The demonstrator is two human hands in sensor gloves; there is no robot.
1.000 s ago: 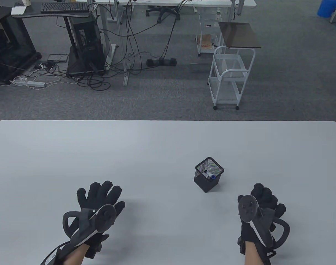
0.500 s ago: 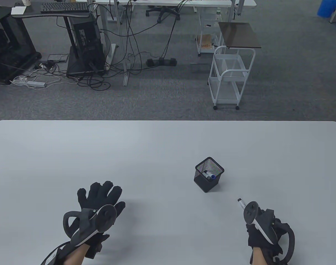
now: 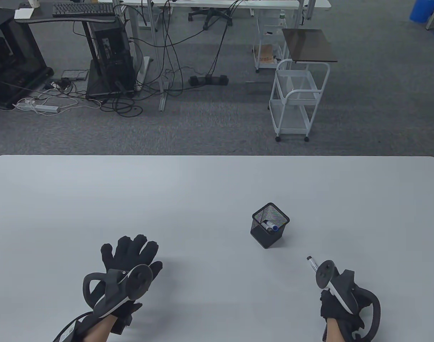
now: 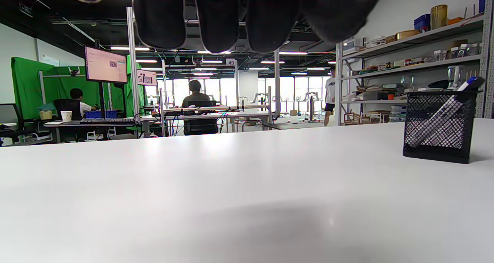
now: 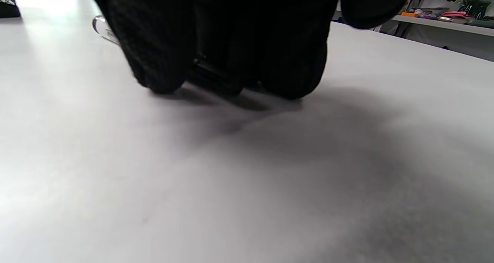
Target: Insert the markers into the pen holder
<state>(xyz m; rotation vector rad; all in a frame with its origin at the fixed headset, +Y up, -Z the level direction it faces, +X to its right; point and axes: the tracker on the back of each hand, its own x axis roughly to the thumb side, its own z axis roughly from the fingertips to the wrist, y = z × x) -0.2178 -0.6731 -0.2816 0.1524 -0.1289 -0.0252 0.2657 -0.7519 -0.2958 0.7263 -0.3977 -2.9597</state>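
A black mesh pen holder (image 3: pixel 270 225) stands on the white table (image 3: pixel 202 192), right of centre, with two markers (image 3: pixel 270 226) leaning inside; one has a blue cap. It also shows in the left wrist view (image 4: pixel 440 128). My right hand (image 3: pixel 339 295) lies near the front edge, below and right of the holder, with its fingers (image 5: pixel 162 54) curled down around a marker (image 3: pixel 311 263) lying on the table. The marker's light end (image 5: pixel 102 26) sticks out toward the holder. My left hand (image 3: pixel 131 256) rests flat on the table at the front left, fingers spread, holding nothing.
A corner of the holder (image 5: pixel 7 2) shows at the top left of the right wrist view. Beyond the table's far edge are a white wire cart (image 3: pixel 298 99), desks and cables on the floor.
My right hand has drawn back toward the front edge and turned, and the marker's end now shows beyond it. The left hand has barely moved.
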